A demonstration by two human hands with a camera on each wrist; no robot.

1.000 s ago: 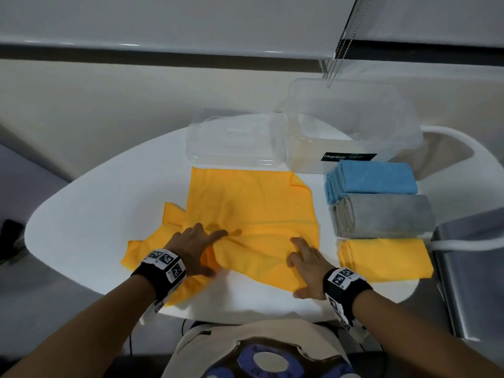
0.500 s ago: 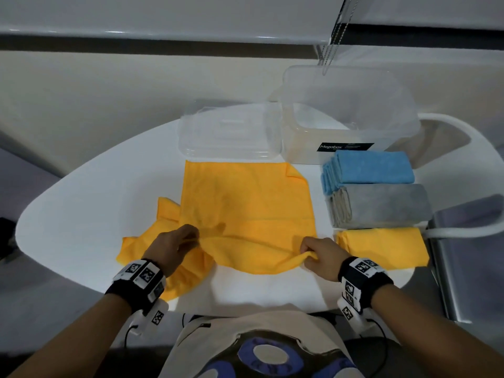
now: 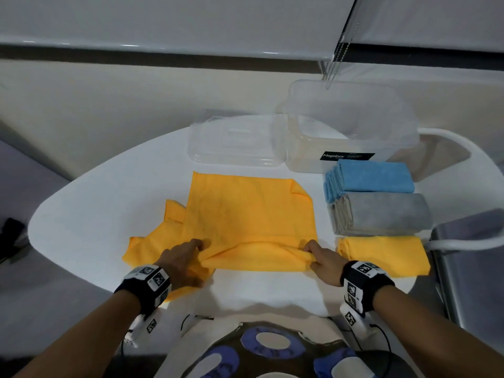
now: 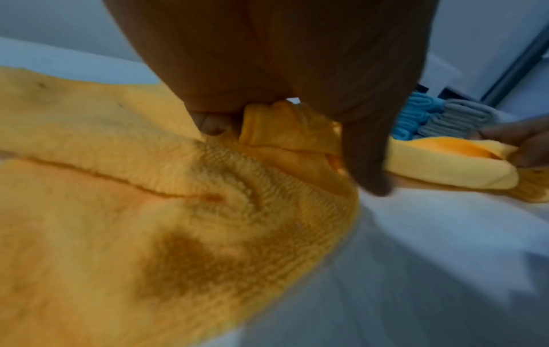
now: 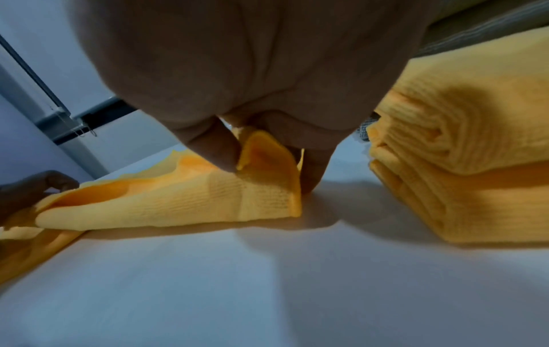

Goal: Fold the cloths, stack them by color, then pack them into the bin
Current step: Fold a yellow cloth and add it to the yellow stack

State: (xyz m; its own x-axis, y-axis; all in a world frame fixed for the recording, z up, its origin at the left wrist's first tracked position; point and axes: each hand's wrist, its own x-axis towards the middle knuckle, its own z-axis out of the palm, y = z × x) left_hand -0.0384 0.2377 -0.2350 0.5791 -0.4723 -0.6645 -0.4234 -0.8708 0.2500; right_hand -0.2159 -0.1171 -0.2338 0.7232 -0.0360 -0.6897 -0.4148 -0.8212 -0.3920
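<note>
A yellow cloth [image 3: 251, 214] lies spread on the white table [image 3: 98, 203]. My left hand [image 3: 188, 255] pinches its near left corner [image 4: 285, 126], and my right hand [image 3: 319, 255] pinches its near right corner [image 5: 267, 162]; the near edge is lifted and rolled over. A second yellow cloth [image 3: 152, 246] lies crumpled under it on the left. At the right sit a blue folded stack [image 3: 371, 181], a grey folded stack [image 3: 381, 214] and a yellow folded stack [image 3: 387, 255]. The clear bin [image 3: 351, 132] stands behind them.
The bin's clear lid [image 3: 234, 143] lies flat to the left of the bin. A metal chair or cart [image 3: 469, 268] stands just past the table's right edge. Bare table shows at the left and along the near edge.
Both hands went from lying flat on the cloth to pinching its near corners. The near edge has lifted off the table and begun to fold away from me.
</note>
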